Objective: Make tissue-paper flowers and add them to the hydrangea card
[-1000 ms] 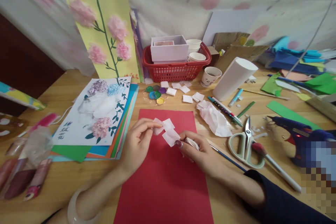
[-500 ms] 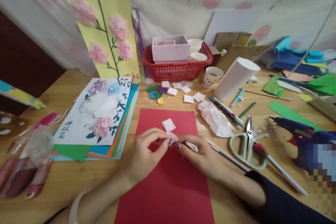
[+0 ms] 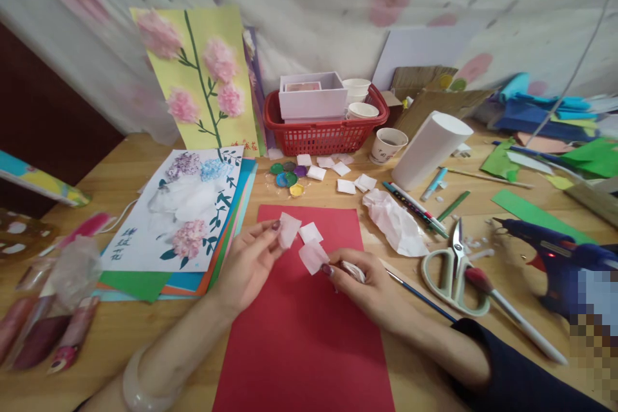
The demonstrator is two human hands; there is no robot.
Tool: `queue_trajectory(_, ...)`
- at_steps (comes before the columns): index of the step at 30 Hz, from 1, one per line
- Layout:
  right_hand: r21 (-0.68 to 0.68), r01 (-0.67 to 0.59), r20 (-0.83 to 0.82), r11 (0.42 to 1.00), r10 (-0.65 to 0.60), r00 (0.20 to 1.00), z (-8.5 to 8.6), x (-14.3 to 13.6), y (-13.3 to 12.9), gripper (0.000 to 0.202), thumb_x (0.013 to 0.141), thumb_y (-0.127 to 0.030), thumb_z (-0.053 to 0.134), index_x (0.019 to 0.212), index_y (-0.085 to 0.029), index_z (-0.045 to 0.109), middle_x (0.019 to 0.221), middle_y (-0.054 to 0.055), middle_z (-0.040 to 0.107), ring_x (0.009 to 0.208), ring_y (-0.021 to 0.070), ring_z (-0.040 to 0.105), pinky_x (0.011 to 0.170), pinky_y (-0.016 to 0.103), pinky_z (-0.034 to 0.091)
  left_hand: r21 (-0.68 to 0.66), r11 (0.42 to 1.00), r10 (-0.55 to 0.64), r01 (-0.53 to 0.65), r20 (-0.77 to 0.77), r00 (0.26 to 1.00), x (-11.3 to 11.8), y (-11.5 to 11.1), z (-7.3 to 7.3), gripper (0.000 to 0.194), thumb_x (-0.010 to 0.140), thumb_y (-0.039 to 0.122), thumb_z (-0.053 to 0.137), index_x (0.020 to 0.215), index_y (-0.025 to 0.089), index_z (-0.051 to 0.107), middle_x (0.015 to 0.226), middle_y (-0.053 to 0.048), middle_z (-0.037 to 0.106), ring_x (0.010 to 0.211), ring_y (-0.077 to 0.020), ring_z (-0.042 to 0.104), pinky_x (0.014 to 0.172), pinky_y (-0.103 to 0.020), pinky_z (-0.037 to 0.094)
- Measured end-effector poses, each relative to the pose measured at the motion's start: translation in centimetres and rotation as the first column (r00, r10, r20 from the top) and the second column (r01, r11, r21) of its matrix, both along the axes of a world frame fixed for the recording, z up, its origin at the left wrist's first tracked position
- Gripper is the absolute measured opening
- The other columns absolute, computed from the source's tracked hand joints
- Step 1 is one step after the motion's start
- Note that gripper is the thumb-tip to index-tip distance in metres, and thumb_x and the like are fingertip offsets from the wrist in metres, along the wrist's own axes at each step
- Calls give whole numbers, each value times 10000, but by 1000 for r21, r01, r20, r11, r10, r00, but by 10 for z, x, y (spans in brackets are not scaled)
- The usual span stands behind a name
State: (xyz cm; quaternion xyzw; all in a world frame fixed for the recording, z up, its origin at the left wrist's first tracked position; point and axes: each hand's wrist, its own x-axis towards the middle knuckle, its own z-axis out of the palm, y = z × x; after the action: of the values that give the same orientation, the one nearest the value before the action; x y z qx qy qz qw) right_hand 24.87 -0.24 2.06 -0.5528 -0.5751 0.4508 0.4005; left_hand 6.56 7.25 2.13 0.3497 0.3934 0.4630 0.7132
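Over the red sheet (image 3: 309,347), my left hand (image 3: 248,264) pinches a thin, pale pink tissue piece (image 3: 290,230) between thumb and fingertips. Facing it, my right hand (image 3: 364,280) holds a second pale tissue piece (image 3: 313,257) by its lower right edge. White crumpled material (image 3: 353,270) shows between the curled fingers of that same hand. The two tissue pieces are apart. Just behind them, a small white folded square (image 3: 310,232) lies on the red sheet.
White squares (image 3: 346,187) and paint pots (image 3: 290,178) lie before the red basket (image 3: 323,140). Crumpled tissue (image 3: 393,222), scissors (image 3: 454,273), a brush (image 3: 516,318) and a glue gun (image 3: 541,238) are to the right. Flower artwork (image 3: 178,206) rests on coloured paper at left.
My hands were together at one small bunch of tissue. Now my left hand has moved left with one piece, and a separate piece is spread at my right fingertips. The view has tilted slightly.
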Motion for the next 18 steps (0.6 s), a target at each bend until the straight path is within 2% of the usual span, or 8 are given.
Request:
queue_trajectory(2, 4, -4, -2, 1000, 4, 1000, 0, 0, 0, 187, 872, -302, 543, 792, -178, 657, 623, -17, 551, 575, 121, 473, 574, 228, 389, -73, 986, -143, 150, 102, 984, 1, -3, 4, 205, 609, 302, 856, 722, 180, 737, 756, -19, 740, 766, -161, 689, 777, -310, 556)
queue_trajectory(5, 13, -17, -5, 1000, 17, 1000, -2, 0, 0, 207, 888, -323, 533, 818, -184, 670, 645, -8, 577, 590, 130, 489, 578, 232, 393, -114, 962, -235, 247, 108, 966, 3, -11, 6, 232, 564, 298, 894, 709, 184, 753, 740, -20, 749, 734, -136, 683, 737, -258, 545)
queue_trajectory(7, 19, -25, 3, 1000, 25, 1000, -4, 0, -1, 208, 891, -319, 533, 807, -181, 663, 671, -3, 595, 612, 134, 502, 594, 233, 401, -94, 959, -264, 269, 54, 963, 5, -15, 4, 235, 570, 312, 893, 714, 184, 759, 738, -20, 751, 724, -120, 673, 730, -231, 532)
queue_trajectory(10, 15, -30, 29, 999, 29, 999, -6, 0, -2, 230, 896, -333, 535, 777, -176, 653, 662, -4, 588, 614, 137, 504, 588, 233, 397, 14, 957, -286, 290, -124, 950, 6, -18, 2, 208, 652, 334, 841, 766, 175, 770, 773, -39, 760, 732, -123, 668, 740, -229, 526)
queue_trajectory(13, 4, -43, 17, 999, 43, 999, -7, 0, -3, 267, 913, -393, 523, 850, -182, 674, 693, 4, 614, 626, 147, 526, 596, 241, 407, 178, 946, -201, 272, -337, 920, 2, -13, 7, 158, 721, 304, 768, 815, 178, 771, 842, -54, 770, 800, -164, 693, 777, -267, 542)
queue_trajectory(15, -3, -44, 3, 999, 44, 999, -7, 1, -2, 285, 919, -425, 516, 930, -190, 678, 761, 17, 645, 664, 159, 553, 637, 255, 427, 311, 923, -52, 227, -484, 873, -9, -2, 15, 153, 744, 297, 718, 834, 183, 769, 871, -57, 774, 838, -189, 706, 793, -293, 555)
queue_trajectory(17, -11, -27, -1, 1000, 27, 1000, -6, 1, -1, 297, 921, -441, 510, 954, -191, 666, 804, 27, 648, 701, 168, 562, 659, 264, 431, 447, 879, 168, 166, -617, 769, -28, 17, 23, 180, 754, 311, 680, 853, 189, 767, 897, -56, 776, 866, -205, 710, 815, -317, 560)
queue_trajectory(18, -13, -13, -3, 1000, 13, 1000, -5, 1, 0, 300, 921, -446, 505, 950, -188, 658, 803, 28, 638, 706, 169, 556, 653, 264, 425, 508, 850, 295, 141, -680, 671, -40, 28, 27, 188, 750, 321, 673, 857, 196, 765, 910, -51, 775, 883, -211, 709, 838, -329, 558)
